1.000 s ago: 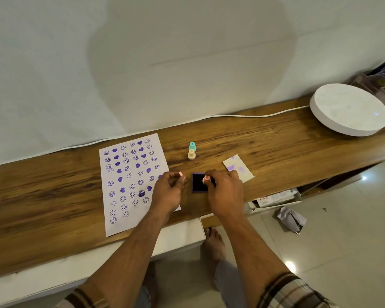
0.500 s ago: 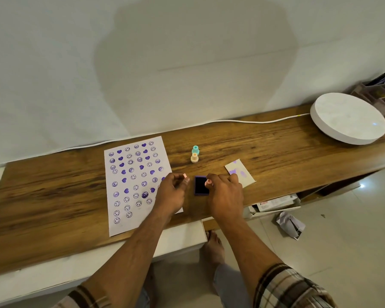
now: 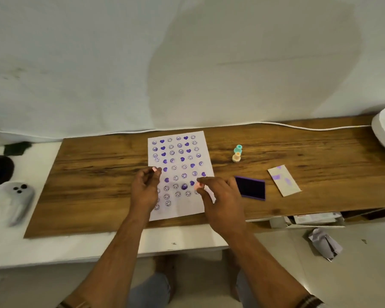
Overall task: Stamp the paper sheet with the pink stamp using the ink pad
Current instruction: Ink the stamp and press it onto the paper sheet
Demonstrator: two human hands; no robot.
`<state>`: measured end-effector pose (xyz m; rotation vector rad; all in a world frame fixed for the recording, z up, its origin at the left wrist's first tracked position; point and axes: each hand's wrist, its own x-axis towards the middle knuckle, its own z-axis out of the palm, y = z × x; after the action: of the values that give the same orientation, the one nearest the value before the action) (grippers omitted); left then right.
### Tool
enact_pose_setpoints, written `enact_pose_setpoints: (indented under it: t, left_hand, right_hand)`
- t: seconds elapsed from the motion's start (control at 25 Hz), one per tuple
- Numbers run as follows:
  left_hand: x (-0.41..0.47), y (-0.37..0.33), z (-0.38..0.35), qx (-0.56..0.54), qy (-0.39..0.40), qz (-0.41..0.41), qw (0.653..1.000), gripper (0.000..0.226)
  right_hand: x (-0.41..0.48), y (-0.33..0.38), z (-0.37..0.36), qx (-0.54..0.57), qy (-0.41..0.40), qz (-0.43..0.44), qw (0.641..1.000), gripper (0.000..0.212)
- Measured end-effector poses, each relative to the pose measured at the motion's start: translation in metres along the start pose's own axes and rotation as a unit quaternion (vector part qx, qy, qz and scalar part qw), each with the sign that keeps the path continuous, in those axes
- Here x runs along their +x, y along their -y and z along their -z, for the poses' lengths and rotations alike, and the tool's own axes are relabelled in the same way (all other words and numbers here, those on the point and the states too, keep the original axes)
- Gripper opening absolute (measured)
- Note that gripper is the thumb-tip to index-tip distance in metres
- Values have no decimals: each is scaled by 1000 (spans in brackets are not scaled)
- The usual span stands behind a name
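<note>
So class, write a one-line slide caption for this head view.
Right hand lowers a pink stamp onto the sheet; left hand holds a pink piece; ink pad alongside.

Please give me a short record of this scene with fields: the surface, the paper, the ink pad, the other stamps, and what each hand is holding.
surface: brown wooden board
paper: white sheet printed with purple hearts and smiley faces, lying flat
ink pad: dark purple square pad, open, right of the sheet
other stamps: small teal stamp and small orange stamp, upright, side by side
left hand: pinches a small pink piece
right hand: holds small pink stamp over the sheet
</note>
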<state>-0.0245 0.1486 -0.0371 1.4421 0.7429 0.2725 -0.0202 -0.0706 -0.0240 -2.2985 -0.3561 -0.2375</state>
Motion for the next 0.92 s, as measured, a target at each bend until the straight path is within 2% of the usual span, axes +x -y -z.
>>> enact_pose_setpoints:
  t: [0.16, 0.32, 0.64, 0.92]
  left_hand:
    - [6, 17, 14, -51, 0, 18, 999, 24]
    - [7, 21, 12, -77, 19, -3, 997, 16]
    - [9, 24, 18, -87, 28, -21, 996, 12]
    - [9, 25, 18, -95, 25, -13, 995, 11]
  right_hand:
    - [-2, 14, -28, 9, 68, 9, 998, 30]
    - [-9, 20, -47, -8, 96, -11, 995, 36]
    - [-11, 18, -64, -83, 91, 71, 990, 36]
    - [-8, 22, -59, -108, 106, 65, 986, 37]
